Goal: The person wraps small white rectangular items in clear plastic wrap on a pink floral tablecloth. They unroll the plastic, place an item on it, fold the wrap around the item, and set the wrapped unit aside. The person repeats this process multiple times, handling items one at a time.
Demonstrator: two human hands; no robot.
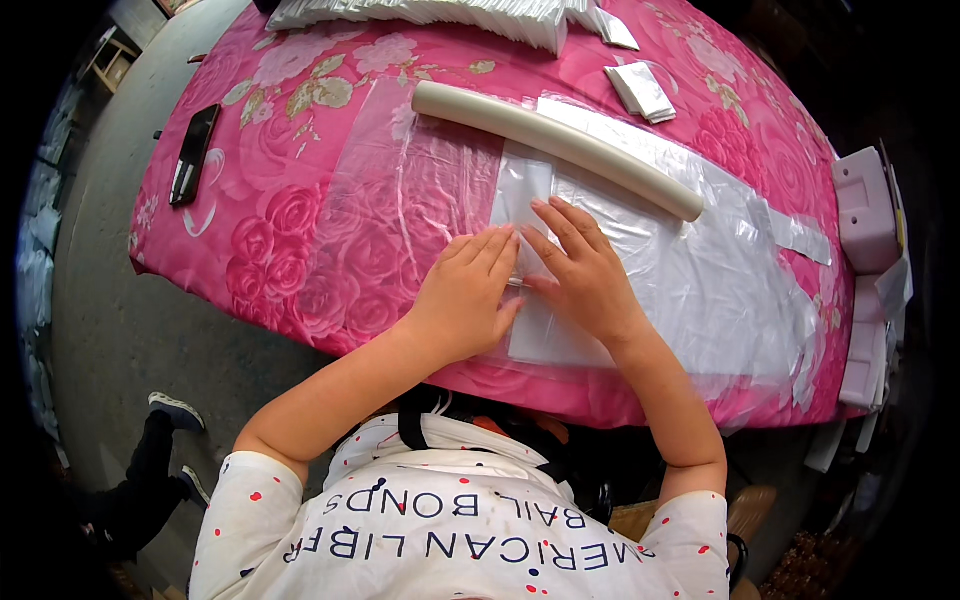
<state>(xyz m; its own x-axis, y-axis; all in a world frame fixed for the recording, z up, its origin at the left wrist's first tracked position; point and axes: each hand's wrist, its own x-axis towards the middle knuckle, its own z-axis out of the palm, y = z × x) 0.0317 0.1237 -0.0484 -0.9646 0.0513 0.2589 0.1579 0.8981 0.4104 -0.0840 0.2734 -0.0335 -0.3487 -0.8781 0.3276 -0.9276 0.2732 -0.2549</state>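
My left hand (465, 292) lies flat with its fingers stretched out and close together, on the left edge of a stack of white and clear plastic bags (690, 290). Beside it, my right hand (588, 280) rests on the same stack with its fingers apart. Between the two hands a small folded edge of plastic shows, partly hidden by the fingers. A clear plastic sheet (385, 190) spreads left of the stack. Across the far side of the plastic lies a long cream-coloured tube (560, 145), just beyond my fingertips.
A pink flowered cloth (270, 110) covers the table. A black phone (195, 155) lies near its left edge. Folded plastic packets (640, 92) and a long row of them (430, 12) sit at the back. Pale plastic bins (866, 210) stand at the right. Another person's legs (150, 460) show at lower left.
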